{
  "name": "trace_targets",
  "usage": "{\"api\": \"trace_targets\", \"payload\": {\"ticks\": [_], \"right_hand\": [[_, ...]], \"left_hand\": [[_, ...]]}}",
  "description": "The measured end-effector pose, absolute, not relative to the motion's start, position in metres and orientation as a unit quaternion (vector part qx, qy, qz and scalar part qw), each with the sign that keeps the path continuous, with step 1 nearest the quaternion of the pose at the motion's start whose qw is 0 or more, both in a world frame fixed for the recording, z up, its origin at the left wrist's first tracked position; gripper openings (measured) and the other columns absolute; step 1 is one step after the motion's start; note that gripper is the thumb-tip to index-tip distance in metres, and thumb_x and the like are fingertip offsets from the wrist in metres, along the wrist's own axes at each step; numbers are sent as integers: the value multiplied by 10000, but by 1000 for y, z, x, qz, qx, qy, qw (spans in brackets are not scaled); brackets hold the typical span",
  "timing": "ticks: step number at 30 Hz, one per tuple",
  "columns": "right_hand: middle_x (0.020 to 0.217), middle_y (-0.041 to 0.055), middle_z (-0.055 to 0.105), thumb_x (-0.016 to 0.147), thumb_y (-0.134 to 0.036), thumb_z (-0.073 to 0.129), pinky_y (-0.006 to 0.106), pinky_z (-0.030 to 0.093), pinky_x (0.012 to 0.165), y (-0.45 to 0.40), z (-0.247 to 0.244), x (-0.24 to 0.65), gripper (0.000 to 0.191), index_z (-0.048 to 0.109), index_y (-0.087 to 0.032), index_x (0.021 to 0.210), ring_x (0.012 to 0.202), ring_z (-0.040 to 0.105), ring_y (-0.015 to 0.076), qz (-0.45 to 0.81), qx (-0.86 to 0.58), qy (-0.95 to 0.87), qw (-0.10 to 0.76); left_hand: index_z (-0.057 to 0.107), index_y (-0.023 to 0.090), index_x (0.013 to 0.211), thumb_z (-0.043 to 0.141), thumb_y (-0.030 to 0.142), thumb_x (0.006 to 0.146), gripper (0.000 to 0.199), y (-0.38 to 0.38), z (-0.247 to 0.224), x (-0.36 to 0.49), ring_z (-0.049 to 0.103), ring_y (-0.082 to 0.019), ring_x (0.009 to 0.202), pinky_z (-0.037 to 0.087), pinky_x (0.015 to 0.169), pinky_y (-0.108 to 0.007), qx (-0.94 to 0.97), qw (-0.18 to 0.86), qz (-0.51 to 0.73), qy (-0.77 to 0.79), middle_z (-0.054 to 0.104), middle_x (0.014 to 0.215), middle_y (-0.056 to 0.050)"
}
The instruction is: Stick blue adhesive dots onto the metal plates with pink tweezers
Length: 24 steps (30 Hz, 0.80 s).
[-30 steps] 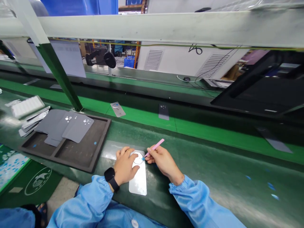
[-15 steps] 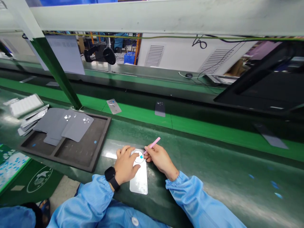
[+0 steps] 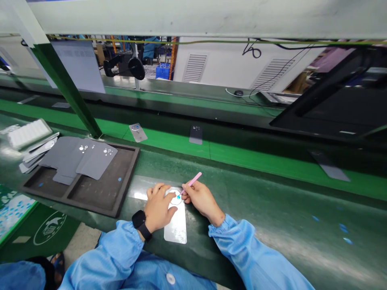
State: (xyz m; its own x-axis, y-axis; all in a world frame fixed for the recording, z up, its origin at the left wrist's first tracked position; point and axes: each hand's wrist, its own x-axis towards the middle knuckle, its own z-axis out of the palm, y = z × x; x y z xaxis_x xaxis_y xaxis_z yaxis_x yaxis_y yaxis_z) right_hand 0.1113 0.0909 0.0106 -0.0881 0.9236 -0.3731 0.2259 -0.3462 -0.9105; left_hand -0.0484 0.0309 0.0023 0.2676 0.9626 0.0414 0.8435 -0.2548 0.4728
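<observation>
A silvery phone-sized panel [image 3: 175,225] lies on the green bench in front of me, with a round camera area at its far end. My left hand [image 3: 159,207], fingers spread, rests on the panel's upper left part and holds nothing. My right hand [image 3: 201,198] pinches a pink tweezer-like tool [image 3: 194,179] at the panel's upper right. The tool's tip meets a small blue sticker [image 3: 179,197] on the round area. The tip's exact contact is too small to tell.
A dark two-part tray [image 3: 121,193] with grey panels [image 3: 98,161] stands at the left, beside stacked pale panels [image 3: 38,151]. A green post [image 3: 66,90] rises behind it. Several panels lie on the green conveyor [image 3: 169,143]. Blue bits [image 3: 343,228] are scattered at the right.
The panels on the conveyor have shifted left. Both hands keep nearly the same pose, with the tool still at the blue sticker. The whole view has shifted slightly.
</observation>
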Motion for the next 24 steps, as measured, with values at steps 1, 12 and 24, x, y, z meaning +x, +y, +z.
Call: {"api": "trace_targets", "payload": {"ticks": [1,12,24], "right_hand": [[508,-32,605,788,-239,602,184,458,394,91,11,111,146,564,-176,661,408,569,98,561,-598,-481,309],[513,-34,607,806,-184,572,194,449,397,90,15,110,129,573,-180,677,408,573,106,544,-609,-493,301],[508,-27,635,777,-258,594,206,482,425,86,11,115,100,579,-198,700,417,598,122,524,-597,-519,315]], "left_hand": [[617,241,1084,650,262,782,305,31,2,-48,368,-330,1226,314,917,-517,776,181,163,582,529,1297,-92],[655,264,1064,640,259,786,279,29,0,-50,351,-344,1220,311,896,-519,790,156,158,572,509,1296,-104],[668,322,1074,593,261,773,316,30,3,-45,346,-353,1201,326,866,-523,785,149,132,587,501,1310,-79]]}}
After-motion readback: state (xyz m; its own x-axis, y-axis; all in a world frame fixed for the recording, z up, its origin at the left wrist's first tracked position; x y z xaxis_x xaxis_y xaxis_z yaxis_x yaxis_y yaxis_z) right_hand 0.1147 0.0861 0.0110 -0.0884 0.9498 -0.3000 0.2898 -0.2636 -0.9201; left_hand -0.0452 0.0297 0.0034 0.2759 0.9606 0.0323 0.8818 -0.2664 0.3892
